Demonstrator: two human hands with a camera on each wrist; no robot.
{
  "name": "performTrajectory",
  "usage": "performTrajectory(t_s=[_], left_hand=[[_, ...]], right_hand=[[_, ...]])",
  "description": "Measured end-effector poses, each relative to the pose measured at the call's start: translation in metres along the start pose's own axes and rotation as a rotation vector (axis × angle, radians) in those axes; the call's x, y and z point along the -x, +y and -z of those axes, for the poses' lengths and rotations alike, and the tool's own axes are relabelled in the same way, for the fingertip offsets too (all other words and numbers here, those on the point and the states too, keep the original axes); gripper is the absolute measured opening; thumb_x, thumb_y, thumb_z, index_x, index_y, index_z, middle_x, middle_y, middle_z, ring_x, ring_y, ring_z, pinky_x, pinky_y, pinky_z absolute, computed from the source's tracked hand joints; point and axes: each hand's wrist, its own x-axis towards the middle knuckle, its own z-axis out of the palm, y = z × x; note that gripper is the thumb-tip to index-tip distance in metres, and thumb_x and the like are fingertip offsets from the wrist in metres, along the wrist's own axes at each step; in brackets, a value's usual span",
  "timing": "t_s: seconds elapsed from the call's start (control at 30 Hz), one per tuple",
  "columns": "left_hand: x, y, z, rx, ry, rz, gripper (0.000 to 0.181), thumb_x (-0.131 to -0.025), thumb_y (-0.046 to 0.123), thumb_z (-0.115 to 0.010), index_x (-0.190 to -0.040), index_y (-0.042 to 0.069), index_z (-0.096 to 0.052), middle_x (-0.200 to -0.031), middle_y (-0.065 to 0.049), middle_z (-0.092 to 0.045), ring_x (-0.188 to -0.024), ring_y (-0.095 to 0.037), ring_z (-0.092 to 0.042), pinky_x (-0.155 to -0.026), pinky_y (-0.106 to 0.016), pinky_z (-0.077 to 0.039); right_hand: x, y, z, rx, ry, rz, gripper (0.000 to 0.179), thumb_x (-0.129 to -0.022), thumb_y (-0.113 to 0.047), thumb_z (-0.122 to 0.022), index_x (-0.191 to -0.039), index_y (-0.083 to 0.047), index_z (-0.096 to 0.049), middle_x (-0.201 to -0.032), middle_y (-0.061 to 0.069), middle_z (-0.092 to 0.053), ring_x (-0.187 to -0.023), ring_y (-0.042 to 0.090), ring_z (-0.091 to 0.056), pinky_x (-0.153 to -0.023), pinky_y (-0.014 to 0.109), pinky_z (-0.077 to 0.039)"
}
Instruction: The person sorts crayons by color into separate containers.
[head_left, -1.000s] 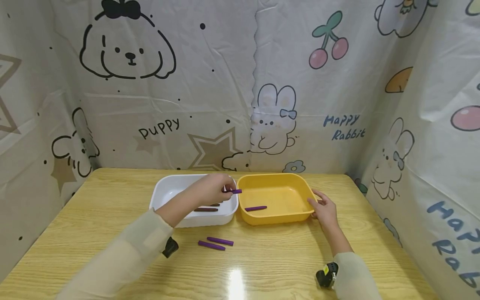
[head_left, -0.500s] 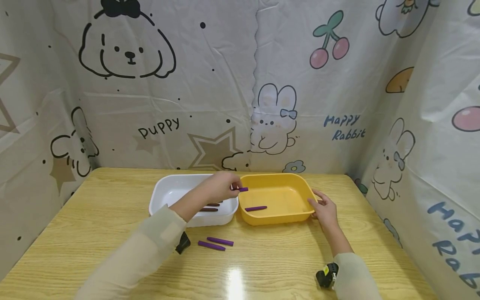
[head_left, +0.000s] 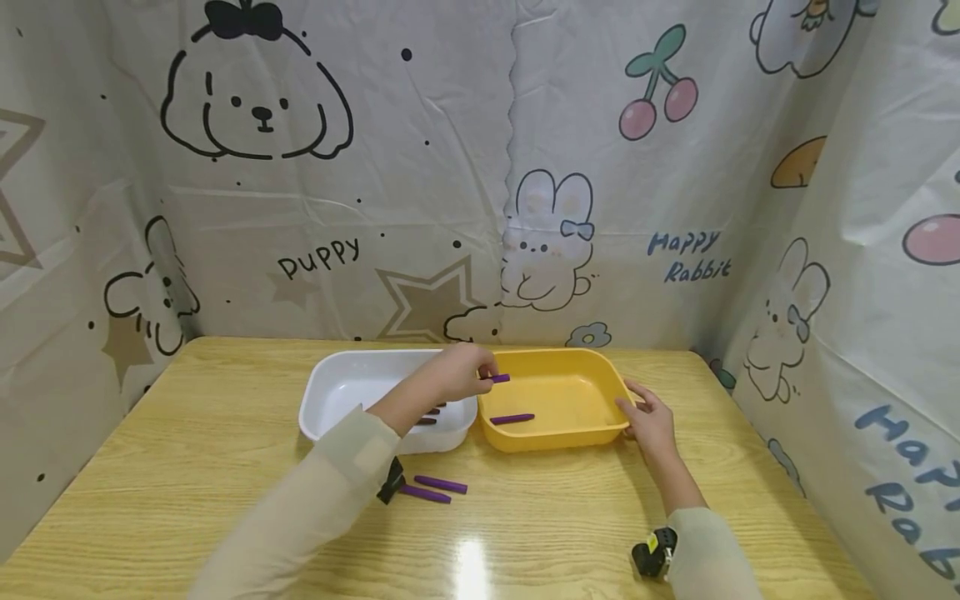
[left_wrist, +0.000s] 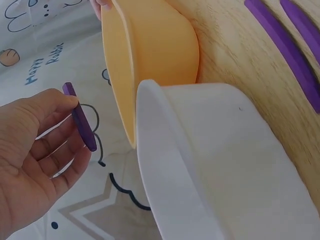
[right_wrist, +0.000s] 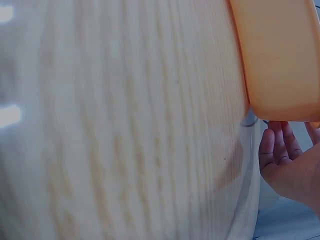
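Note:
My left hand (head_left: 463, 372) pinches a purple crayon (left_wrist: 80, 118) between thumb and fingers, above the place where the two tubs meet. In the head view, the crayon's free end points over the yellow tub (head_left: 570, 437). Another purple crayon (head_left: 512, 418) lies inside that tub near its left wall. My right hand (head_left: 651, 421) holds the yellow tub at its right end, thumb at the rim and fingers along the outside. Directly left of it stands the white tub (head_left: 322, 392), with several dark brown crayons (head_left: 426, 422) inside, partly hidden by my left arm.
Two purple crayons, a farther one (head_left: 441, 484) and a nearer one (head_left: 426, 494), lie on the wooden table (head_left: 540, 525) in front of the white tub. A printed cloth (head_left: 420, 183) hangs behind the table and along both sides.
My left hand has moved right with the purple crayon, from over the white tub to the yellow tub's left edge. The right hand stays at the yellow tub.

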Motion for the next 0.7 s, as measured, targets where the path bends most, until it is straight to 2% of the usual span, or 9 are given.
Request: performTrajectory(t_s=[0.43,0.7], left_hand=[[-0.025,0.007,-0.021,0.033,0.017,-0.04,0.014,-0.085,0.012,-0.064,-0.096,0.006,-0.07,-0.092,-0.006,-0.068,-0.085,-0.017,-0.06,-0.079,-0.029,-0.05],[-0.035,0.008,-0.035,0.073,-0.007,0.058,0.015,-0.087,0.013,-0.063,-0.099,0.008,-0.07,-0.093,-0.005,-0.067,-0.085,-0.017,-0.058,-0.081,-0.03,-0.05]], right_hand=[[-0.001,0.004,0.0,-0.033,-0.001,-0.015,0.049,-0.091,-0.02,-0.061,-0.137,-0.012,-0.047,-0.084,-0.005,-0.055,-0.054,0.001,-0.051,-0.052,0.018,-0.048],[-0.001,0.003,0.0,-0.031,0.003,-0.005,0.048,-0.09,-0.019,-0.061,-0.136,-0.012,-0.048,-0.082,-0.006,-0.055,-0.052,0.001,-0.05,-0.052,0.019,-0.049]])
